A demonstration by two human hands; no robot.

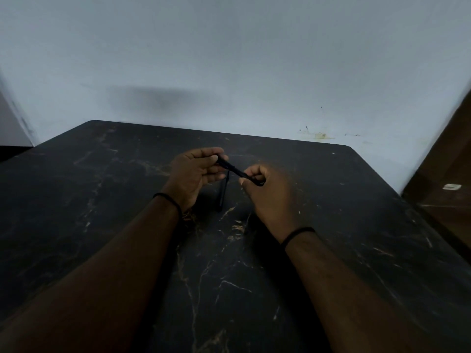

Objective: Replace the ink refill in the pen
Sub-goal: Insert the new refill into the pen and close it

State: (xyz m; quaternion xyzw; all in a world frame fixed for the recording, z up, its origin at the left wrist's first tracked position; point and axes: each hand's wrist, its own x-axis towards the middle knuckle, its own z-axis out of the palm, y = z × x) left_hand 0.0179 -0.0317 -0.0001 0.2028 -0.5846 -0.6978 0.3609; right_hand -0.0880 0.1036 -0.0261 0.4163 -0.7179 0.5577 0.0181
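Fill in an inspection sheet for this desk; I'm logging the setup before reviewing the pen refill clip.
Surface: dark marble-look table with pale veins, dimly lit.
Job's things: black pen held above the table between both hands; a second thin dark piece hangs or lies below it, which one unclear.
Clutter: nothing seen.
Grippers: left hand pinches the pen's far end; right hand grips the near end. Black band on each wrist.
Cables: nothing seen.
Surroundings: pale wall behind, marked near the table's right corner; brown panel at right.
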